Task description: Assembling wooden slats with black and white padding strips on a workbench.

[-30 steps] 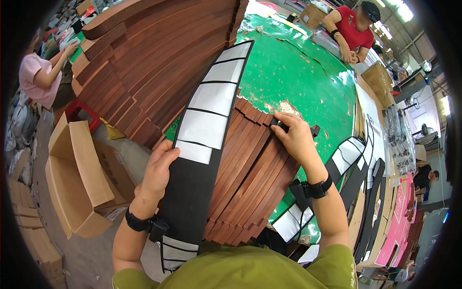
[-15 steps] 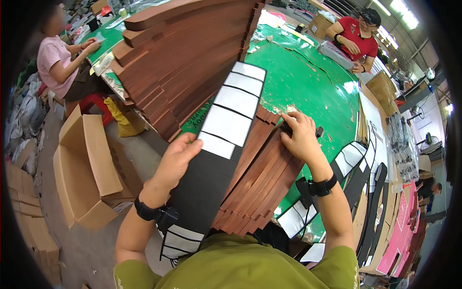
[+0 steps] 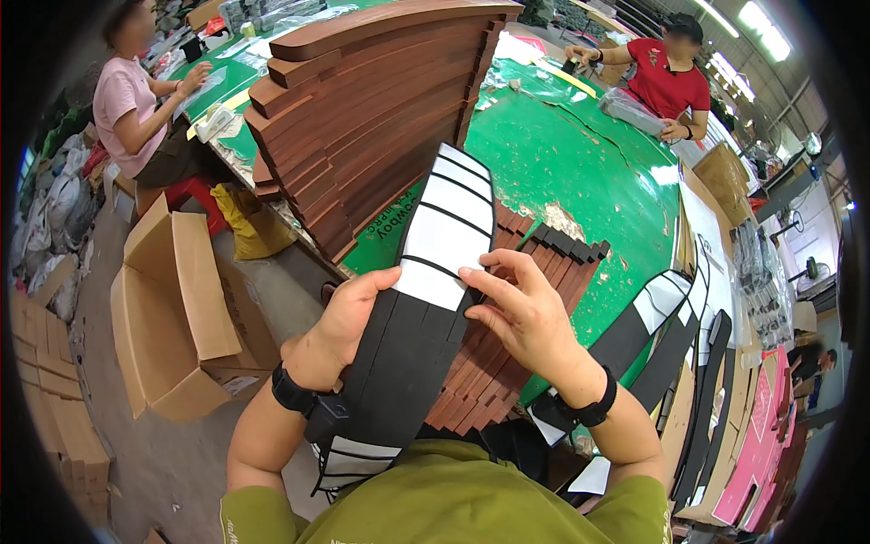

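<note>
A long black panel with white, black-banded ends slants up across the middle, its lower end close to my body. My left hand is closed on its left edge, with the thumb by the white section. At the opposite edge, my right hand pinches the panel where white meets black. Beneath it lies a fanned pile of reddish-brown slats, partly hidden by the panel and my right hand. Several black end pieces show at the pile's far end. Each wrist wears a black band.
A tall curved stack of brown slats stands on the green table. More black-and-white panels lie at the right. An open cardboard box sits on the floor at left. Two co-workers are across the table, at left and right.
My right hand has left the brown slats and come to the panel's right edge. The panel's far end has dropped slightly. The right co-worker has stretched one arm out sideways.
</note>
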Motion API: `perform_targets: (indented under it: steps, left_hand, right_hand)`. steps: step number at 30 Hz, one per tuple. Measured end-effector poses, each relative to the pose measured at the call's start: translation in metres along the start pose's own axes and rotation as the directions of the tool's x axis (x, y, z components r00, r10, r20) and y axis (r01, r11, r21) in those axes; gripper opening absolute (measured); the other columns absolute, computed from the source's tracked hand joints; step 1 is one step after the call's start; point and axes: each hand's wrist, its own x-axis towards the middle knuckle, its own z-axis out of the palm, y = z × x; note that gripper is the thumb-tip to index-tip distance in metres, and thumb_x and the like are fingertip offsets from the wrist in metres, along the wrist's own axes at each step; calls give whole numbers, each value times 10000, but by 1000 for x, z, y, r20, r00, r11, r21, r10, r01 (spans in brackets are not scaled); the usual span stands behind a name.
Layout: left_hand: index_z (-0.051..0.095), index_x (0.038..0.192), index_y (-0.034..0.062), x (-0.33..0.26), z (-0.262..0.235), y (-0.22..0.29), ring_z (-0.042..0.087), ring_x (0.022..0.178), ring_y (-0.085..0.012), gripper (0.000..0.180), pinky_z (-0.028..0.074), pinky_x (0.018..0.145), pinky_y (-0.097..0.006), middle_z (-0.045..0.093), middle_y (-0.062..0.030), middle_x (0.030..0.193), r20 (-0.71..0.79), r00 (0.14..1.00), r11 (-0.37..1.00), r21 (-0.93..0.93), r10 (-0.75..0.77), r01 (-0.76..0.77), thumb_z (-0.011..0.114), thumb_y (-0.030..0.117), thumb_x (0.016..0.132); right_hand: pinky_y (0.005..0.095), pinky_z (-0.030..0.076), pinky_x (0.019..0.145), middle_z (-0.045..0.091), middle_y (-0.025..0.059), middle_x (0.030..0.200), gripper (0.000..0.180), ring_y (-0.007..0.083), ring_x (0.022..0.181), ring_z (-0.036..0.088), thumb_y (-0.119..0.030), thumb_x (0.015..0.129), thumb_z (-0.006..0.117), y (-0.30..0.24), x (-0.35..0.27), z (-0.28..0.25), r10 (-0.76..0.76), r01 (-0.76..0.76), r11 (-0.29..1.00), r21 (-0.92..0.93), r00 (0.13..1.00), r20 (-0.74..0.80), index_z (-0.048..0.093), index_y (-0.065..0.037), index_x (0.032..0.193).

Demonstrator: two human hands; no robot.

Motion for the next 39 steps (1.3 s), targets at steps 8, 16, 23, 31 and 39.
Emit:
perform_targets:
  steps: [8, 16, 23, 31, 39]
  left_hand:
    - [516, 1369, -56, -1, -2, 0, 690, 1085, -288, 463, 554, 963, -422, 656, -209, 1262, -107, 994, 1000, 3, -8, 9, 417, 256, 1043]
    - [625, 1021, 40, 4, -23, 17, 597, 880, -95, 173, 471, 804, -251, 648, -12, 957, -318, 791, 702, 687, 523, -189, 530, 184, 1032]
    - [628, 1001, 52, 9, -35, 14, 562, 908, -68, 158, 440, 832, -236, 633, 11, 961, -373, 772, 737, 652, 514, -176, 545, 184, 1033]
    - [638, 1030, 42, 9, -41, 14, 585, 910, -75, 174, 453, 843, -235, 657, 0, 982, -364, 783, 756, 625, 504, -196, 544, 188, 1034]
    - [645, 1044, 37, 8, -41, 15, 601, 910, -84, 190, 465, 849, -242, 674, -16, 988, -380, 793, 777, 604, 476, -178, 533, 192, 1035]
  right_hand:
    - [338, 551, 669, 600, 136, 1179, 319, 222, 813, 650, -42, 764, 805, 7, -4, 13, -197, 198, 980, -19, 955, -220, 711, -96, 1064]
    - [222, 506, 731, 661, 5, 918, 263, 65, 827, 622, -79, 895, 764, 82, 17, -20, 548, -403, 758, 512, 820, -165, 645, -29, 1124]
    - [388, 518, 912, 703, 141, 1067, 342, 314, 1041, 659, -133, 822, 791, 141, 12, 3, 267, -303, 945, -118, 930, -253, 690, -7, 1124]
    - [446, 453, 1034, 687, 189, 1198, 422, 369, 1152, 619, -239, 888, 736, 144, 9, 10, 374, -384, 902, -196, 923, -91, 679, -11, 1239]
    - [447, 444, 1031, 683, 185, 1209, 423, 369, 1143, 618, -225, 909, 719, 144, 10, 9, 385, -388, 900, -199, 921, -56, 663, -25, 1278]
